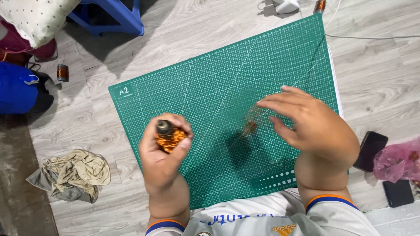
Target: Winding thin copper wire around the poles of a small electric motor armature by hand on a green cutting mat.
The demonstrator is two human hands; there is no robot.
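Kneeling over the pale wood-look floor (385, 78), I have a big green cutting mat (210, 78) spread before me, with a crumpled beige rag (74, 172) off to its left, a blue stool (113, 15) at the top and two dark phones (371, 150) on the right. My right hand (313, 120) hovers open over the mat, fingers spread and holding nothing, just beside a blurred wisp of thin copper wire (251, 124). My left hand (164, 150) is closed around a small spool of copper wire (169, 136), held upright above the mat's left part.
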